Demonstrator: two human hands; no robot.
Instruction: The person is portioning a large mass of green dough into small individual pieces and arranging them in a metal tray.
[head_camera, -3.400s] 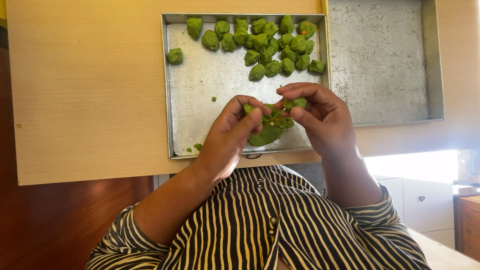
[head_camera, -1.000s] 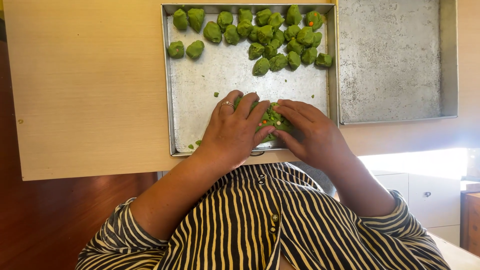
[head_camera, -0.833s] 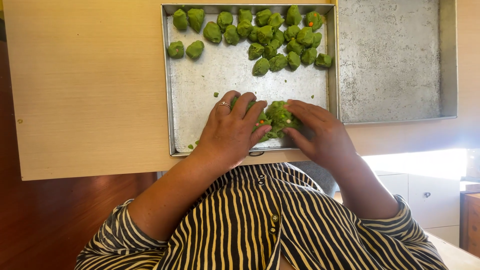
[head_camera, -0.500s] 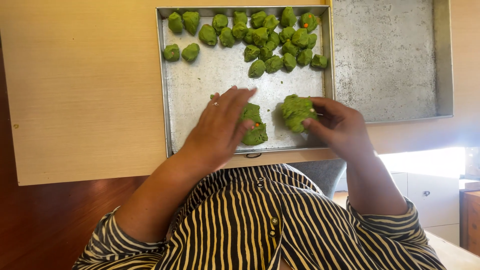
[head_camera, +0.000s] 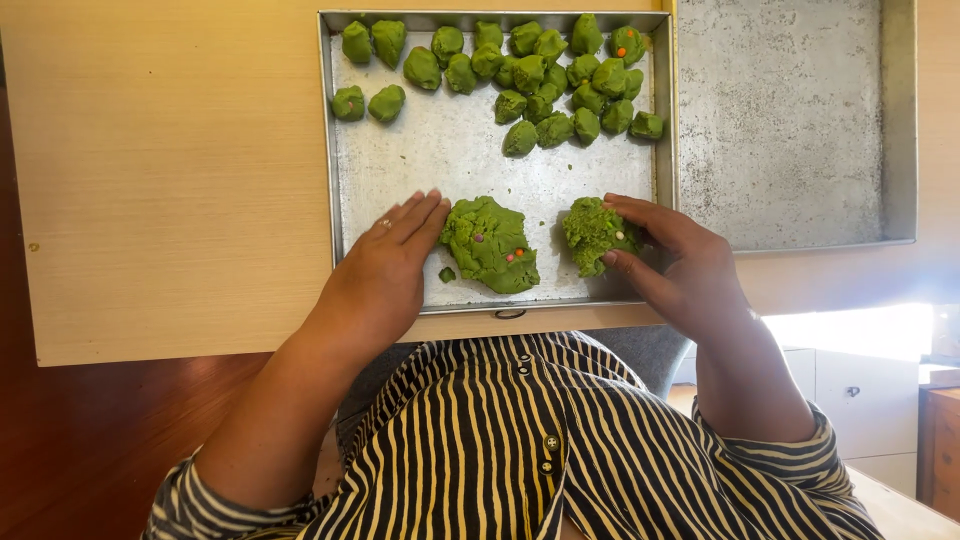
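1. The right hand (head_camera: 680, 270) has its fingers curled around a small lump of green dough (head_camera: 596, 234), thumb below and fingertips on top, so it is closed on that lump at the near right of the metal tray (head_camera: 420, 170).
2. The left hand (head_camera: 385, 270) lies flat with fingers straight and together, holding nothing; its fingertips touch the edge of the larger dough lump (head_camera: 490, 243), which sits between the two hands.
3. To portion well, it seems best to pinch gently so the piece keeps together, and to steady the big lump with the flat hand rather than pressing it thin.
4. Beyond both hands, at the tray's far edge, lie many small green dough balls (head_camera: 530, 70), well apart from either grip.
5. A second, bare tray (head_camera: 800, 130) sits to the right of the right hand.
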